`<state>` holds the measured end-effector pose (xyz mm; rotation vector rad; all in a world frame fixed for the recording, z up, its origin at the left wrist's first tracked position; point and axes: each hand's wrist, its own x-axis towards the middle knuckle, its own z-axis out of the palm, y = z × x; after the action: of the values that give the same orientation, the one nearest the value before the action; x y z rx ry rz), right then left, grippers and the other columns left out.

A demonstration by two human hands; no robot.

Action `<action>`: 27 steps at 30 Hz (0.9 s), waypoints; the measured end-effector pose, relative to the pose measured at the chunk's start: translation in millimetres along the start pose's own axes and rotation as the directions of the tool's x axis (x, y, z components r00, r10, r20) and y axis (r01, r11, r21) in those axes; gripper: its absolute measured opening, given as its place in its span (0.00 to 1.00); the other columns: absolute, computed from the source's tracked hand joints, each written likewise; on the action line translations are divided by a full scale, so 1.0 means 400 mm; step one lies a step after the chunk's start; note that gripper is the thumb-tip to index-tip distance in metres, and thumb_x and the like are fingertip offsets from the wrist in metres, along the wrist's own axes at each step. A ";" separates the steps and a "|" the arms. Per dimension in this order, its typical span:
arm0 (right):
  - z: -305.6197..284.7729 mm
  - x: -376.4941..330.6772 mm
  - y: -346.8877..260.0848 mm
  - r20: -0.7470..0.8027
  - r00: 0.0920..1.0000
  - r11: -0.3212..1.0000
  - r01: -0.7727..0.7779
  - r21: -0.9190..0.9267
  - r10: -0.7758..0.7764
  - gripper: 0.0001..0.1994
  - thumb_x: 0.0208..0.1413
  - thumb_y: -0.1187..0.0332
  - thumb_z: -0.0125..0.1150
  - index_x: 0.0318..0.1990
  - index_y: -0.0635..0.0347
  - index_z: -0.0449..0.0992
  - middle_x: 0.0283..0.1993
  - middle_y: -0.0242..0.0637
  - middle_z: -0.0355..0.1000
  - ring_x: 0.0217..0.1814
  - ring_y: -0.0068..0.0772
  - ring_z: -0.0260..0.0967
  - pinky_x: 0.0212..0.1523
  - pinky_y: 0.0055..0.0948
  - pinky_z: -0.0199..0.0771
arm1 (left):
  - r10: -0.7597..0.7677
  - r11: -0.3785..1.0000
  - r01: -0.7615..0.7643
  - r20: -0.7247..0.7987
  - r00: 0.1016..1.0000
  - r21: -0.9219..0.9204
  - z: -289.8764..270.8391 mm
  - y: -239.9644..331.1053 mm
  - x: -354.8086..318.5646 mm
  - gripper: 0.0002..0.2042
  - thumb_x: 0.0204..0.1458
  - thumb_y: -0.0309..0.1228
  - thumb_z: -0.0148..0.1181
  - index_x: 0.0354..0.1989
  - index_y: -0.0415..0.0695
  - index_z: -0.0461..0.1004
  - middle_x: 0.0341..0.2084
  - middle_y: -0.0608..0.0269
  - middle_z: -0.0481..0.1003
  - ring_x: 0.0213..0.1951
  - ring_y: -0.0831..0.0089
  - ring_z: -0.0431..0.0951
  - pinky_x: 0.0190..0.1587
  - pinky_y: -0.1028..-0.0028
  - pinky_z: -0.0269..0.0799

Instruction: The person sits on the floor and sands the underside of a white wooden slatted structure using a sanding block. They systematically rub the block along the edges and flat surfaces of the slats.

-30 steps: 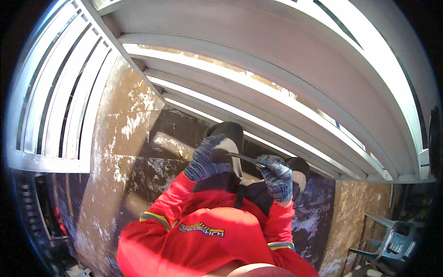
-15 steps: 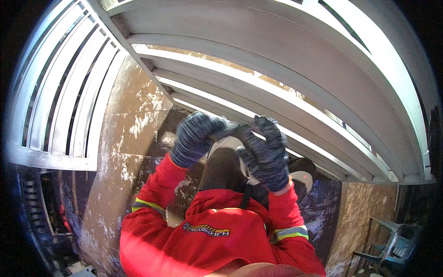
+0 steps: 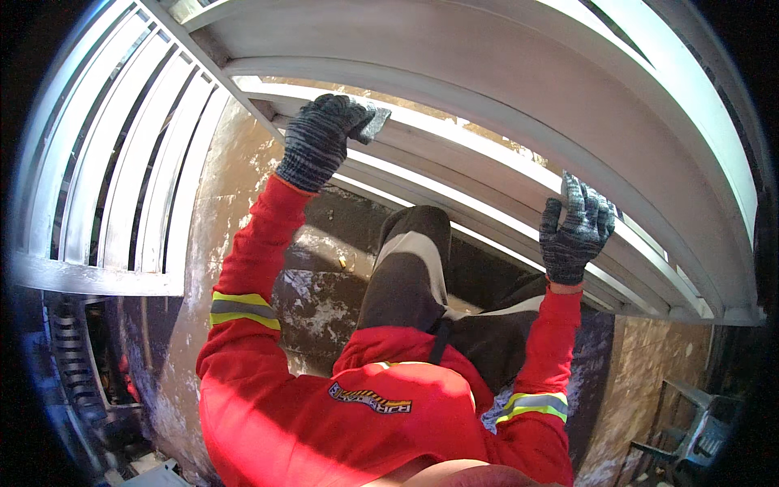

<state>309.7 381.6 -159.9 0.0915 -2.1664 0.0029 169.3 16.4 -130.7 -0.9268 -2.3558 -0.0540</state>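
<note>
My left hand [image 3: 318,136], in a dark speckled knit glove, pinches a small grey sheet [image 3: 372,124] that looks like folded sandpaper. It holds the sheet against the pale metal slats [image 3: 479,150] of a large frame in front of me. Farther right, my right hand [image 3: 576,231], in a matching glove, rests at the edge of a slat. Its thumb stands apart from the fingers, which are stretched upward. Part of its fingertips blends with the bright slat edge.
A second slatted metal panel [image 3: 114,162] stands at the left. Below me are my bent legs [image 3: 410,268] and a worn, paint-stained floor [image 3: 312,284]. A chair-like object [image 3: 690,430] sits at the lower right. Dark clutter [image 3: 81,357] lies at the lower left.
My hands were together over my knee with the grey sheet between them. They have parted: the left moved up with the sheet to the slats, the right moved right to a slat.
</note>
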 end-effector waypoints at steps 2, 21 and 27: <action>0.002 0.001 -0.006 0.008 1.000 1.000 -0.023 -0.007 0.023 0.18 0.48 0.62 0.58 0.49 0.51 0.75 0.42 0.36 0.72 0.47 0.39 0.68 0.57 0.46 0.58 | 0.017 1.000 -0.017 -0.039 0.999 0.019 0.006 0.005 0.001 0.14 0.42 0.25 0.53 0.39 0.51 0.77 0.37 0.58 0.75 0.44 0.60 0.73 0.48 0.61 0.69; 0.004 0.000 -0.002 -0.037 0.999 0.999 -0.036 -0.039 0.035 0.15 0.49 0.62 0.57 0.45 0.53 0.75 0.41 0.35 0.72 0.46 0.39 0.67 0.55 0.45 0.60 | -0.116 0.990 0.099 0.166 0.979 0.104 -0.020 -0.033 0.030 0.19 0.44 0.25 0.55 0.47 0.49 0.73 0.40 0.56 0.75 0.45 0.60 0.74 0.50 0.63 0.70; 0.007 0.006 -0.016 -0.037 0.999 0.999 -0.030 -0.030 0.028 0.16 0.48 0.62 0.58 0.45 0.53 0.75 0.40 0.35 0.72 0.46 0.39 0.67 0.55 0.46 0.61 | -0.010 0.978 -0.012 0.107 0.994 0.206 -0.014 -0.036 0.013 0.20 0.46 0.25 0.53 0.50 0.56 0.73 0.36 0.60 0.73 0.42 0.60 0.73 0.47 0.63 0.70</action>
<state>306.6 375.1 -159.8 0.0421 -2.1303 -0.0120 160.0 7.3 -120.6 -0.8478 -2.4043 0.2428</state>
